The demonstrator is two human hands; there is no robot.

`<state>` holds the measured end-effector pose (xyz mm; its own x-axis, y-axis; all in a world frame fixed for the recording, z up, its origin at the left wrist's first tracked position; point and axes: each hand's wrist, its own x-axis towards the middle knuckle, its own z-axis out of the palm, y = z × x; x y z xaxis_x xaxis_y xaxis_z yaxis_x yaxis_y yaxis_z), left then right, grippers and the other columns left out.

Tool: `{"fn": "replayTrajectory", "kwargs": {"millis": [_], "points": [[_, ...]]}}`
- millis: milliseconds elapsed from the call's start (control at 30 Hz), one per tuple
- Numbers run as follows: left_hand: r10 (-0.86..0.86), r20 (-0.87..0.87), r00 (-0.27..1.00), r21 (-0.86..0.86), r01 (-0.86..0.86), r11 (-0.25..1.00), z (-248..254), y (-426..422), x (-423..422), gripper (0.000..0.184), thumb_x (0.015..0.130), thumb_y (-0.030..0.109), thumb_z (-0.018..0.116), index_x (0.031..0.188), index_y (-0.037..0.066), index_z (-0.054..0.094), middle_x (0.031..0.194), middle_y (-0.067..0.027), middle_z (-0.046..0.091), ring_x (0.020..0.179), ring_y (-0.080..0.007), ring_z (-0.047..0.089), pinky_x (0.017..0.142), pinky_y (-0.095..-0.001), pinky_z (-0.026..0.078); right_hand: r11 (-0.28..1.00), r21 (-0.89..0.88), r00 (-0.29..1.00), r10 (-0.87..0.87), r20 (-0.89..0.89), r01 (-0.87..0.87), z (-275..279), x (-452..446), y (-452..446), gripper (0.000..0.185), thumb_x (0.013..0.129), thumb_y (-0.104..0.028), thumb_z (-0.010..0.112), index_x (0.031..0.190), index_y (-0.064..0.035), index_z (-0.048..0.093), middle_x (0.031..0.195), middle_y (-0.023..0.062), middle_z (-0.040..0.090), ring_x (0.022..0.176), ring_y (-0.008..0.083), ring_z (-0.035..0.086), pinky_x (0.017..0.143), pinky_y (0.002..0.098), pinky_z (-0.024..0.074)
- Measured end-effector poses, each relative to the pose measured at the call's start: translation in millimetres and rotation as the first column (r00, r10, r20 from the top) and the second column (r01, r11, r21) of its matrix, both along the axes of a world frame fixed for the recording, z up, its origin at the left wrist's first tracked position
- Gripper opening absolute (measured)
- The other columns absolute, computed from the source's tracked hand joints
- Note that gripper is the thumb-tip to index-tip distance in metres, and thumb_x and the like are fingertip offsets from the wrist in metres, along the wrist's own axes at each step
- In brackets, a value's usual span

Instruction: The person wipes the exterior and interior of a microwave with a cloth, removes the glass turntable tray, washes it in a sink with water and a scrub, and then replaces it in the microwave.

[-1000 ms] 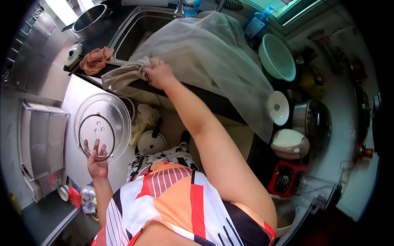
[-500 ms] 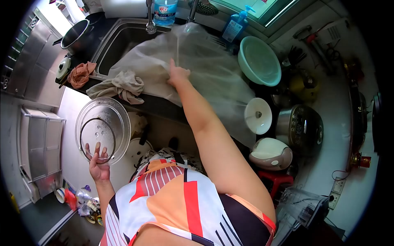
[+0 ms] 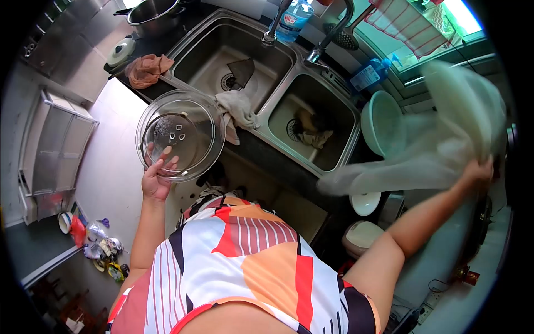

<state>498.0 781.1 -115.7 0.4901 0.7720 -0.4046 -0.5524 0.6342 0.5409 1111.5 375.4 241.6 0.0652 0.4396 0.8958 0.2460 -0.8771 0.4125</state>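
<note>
My left hand (image 3: pixel 157 179) holds up a round clear glass turntable plate (image 3: pixel 203 125) by its near edge, fingers beneath it. A roller ring (image 3: pixel 177 113) shows within the plate's outline; drops of water seem to lie on the glass. Far to the right, my right hand (image 3: pixel 477 171) grips a large translucent plastic sheet (image 3: pixel 459 108), which is blurred by motion and hangs in the air. The sheet partly covers a pale green basin (image 3: pixel 380 125). Just past the glass plate, a grey cloth (image 3: pixel 239 108) lies on the sink's front edge.
A double sink (image 3: pixel 267 119) holds a dark flat piece (image 3: pixel 241 72) on the left and a crumpled cloth (image 3: pixel 316 139) on the right. A pot (image 3: pixel 153 19), a brown cloth (image 3: pixel 147 71), a blue soap bottle (image 3: pixel 370 75) and a white lid (image 3: pixel 365 204) stand around it.
My right hand has pulled the plastic sheet off the sink and swung it up to the right, uncovering both basins. My left hand still holds the glass plate; the view has turned.
</note>
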Motion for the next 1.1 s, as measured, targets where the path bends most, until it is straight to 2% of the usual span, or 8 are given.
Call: {"fn": "replayTrajectory", "kwargs": {"millis": [133, 200, 300, 433, 567, 867, 1000, 1100], "points": [[-0.075, 0.104, 0.992, 0.002, 0.075, 0.997, -2.3, 32.7, 20.1, 0.059, 0.085, -0.001, 0.041, 0.137, 0.024, 0.030, 0.124, -0.0186, 0.051, 0.097, -0.0363, 0.060, 0.078, -0.0402, 0.053, 0.777, -0.109, 0.760, -0.629, -0.162, 0.620, -29.7, -48.3, -6.0, 0.031, 0.080, -0.026, 0.056, 0.110, -0.0205, 0.061, 0.099, 0.0082, 0.061, 0.091, 0.0290, 0.060, 0.073, 0.0399, 0.0480], [-0.102, 0.128, 0.986, 0.006, 0.102, 0.995, 2.8, 51.4, 32.4, 0.059, 0.085, -0.002, 0.041, 0.137, 0.024, 0.030, 0.124, -0.0184, 0.051, 0.098, -0.0363, 0.060, 0.079, -0.0403, 0.053, 0.815, -0.078, 0.686, -0.531, -0.498, 0.574, -96.9, -15.2, -27.2, 0.034, 0.081, -0.026, 0.056, 0.115, -0.0242, 0.057, 0.105, 0.0108, 0.057, 0.104, 0.0286, 0.055, 0.085, 0.0409, 0.0445], [-0.165, 0.124, 0.978, 0.031, 0.163, 0.986, 2.0, 85.0, 50.8, 0.060, 0.084, -0.002, 0.042, 0.138, 0.023, 0.030, 0.123, -0.0182, 0.052, 0.100, -0.0364, 0.059, 0.081, -0.0410, 0.051, 0.844, -0.489, 0.012, -0.504, -0.864, 0.223, -234.4, 24.0, -74.2, 0.076, 0.071, -0.044, 0.069, 0.128, -0.0027, 0.042, 0.137, 0.0175, 0.039, 0.126, 0.0310, 0.036, 0.103, 0.0432, 0.0306], [-0.217, 0.108, 0.970, 0.051, 0.212, 0.976, 6.8, 118.1, 73.7, 0.059, 0.084, -0.001, 0.043, 0.137, 0.024, 0.031, 0.121, -0.0182, 0.053, 0.100, -0.0365, 0.058, 0.082, -0.0421, 0.051, 0.952, -0.225, -0.376, -0.136, -0.917, 0.205, -274.2, 21.2, -49.8, 0.060, 0.076, -0.044, 0.064, 0.113, 0.0012, 0.053, 0.104, 0.0194, 0.061, 0.091, 0.0324, 0.062, 0.074, 0.0395, 0.0496], [-0.216, 0.153, 0.964, 0.003, 0.218, 0.976, 1.6, 126.0, 96.8, 0.063, 0.081, -0.005, 0.046, 0.135, 0.024, 0.033, 0.119, -0.0181, 0.054, 0.098, -0.0384, 0.059, 0.081, -0.0436, 0.051, 0.848, -0.172, -0.364, 0.026, -0.931, 0.502, -171.4, -36.2, 62.6, 0.047, 0.081, -0.044, 0.058, 0.093, 0.0016, 0.059, 0.075, 0.0141, 0.064, 0.052, 0.0210, 0.062, 0.043, 0.0319, 0.0410], [-0.185, 0.095, 0.978, -0.055, 0.191, 0.980, -10.0, 129.2, 153.6, 0.063, 0.078, -0.008, 0.048, 0.132, 0.023, 0.036, 0.120, -0.0198, 0.053, 0.099, -0.0407, 0.058, 0.081, -0.0446, 0.052, 0.955, -0.161, 0.435, -0.258, -0.863, 0.249, -131.1, -72.7, 213.6, 0.038, 0.085, -0.046, 0.051, 0.095, -0.0117, 0.063, 0.086, 0.0053, 0.067, 0.078, 0.0212, 0.064, 0.065, 0.0343, 0.0466], [-0.198, 0.004, 0.980, -0.078, 0.198, 0.977, -7.1, 131.6, 179.2, 0.063, 0.077, -0.010, 0.046, 0.131, 0.023, 0.038, 0.121, -0.0208, 0.052, 0.099, -0.0417, 0.058, 0.081, -0.0450, 0.052, 0.883, 0.422, -0.061, 0.419, -0.906, -0.204, -239.9, -53.3, 281.7, 0.023, 0.083, -0.025, 0.063, 0.096, -0.0071, 0.065, 0.084, 0.0094, 0.067, 0.079, 0.0206, 0.064, 0.071, 0.0306, 0.0486], [-0.181, -0.120, 0.976, -0.115, 0.168, 0.979, -12.3, 143.2, 201.5, 0.065, 0.075, -0.013, 0.044, 0.130, 0.021, 0.038, 0.122, -0.0223, 0.050, 0.099, -0.0430, 0.057, 0.082, -0.0471, 0.051, 0.879, 0.355, 0.218, 0.433, -0.875, -0.320, -295.4, -51.7, 330.3, 0.038, 0.081, -0.029, 0.064, 0.113, -0.0110, 0.058, 0.112, 0.0114, 0.058, 0.101, 0.0283, 0.056, 0.084, 0.0370, 0.0457]]}}
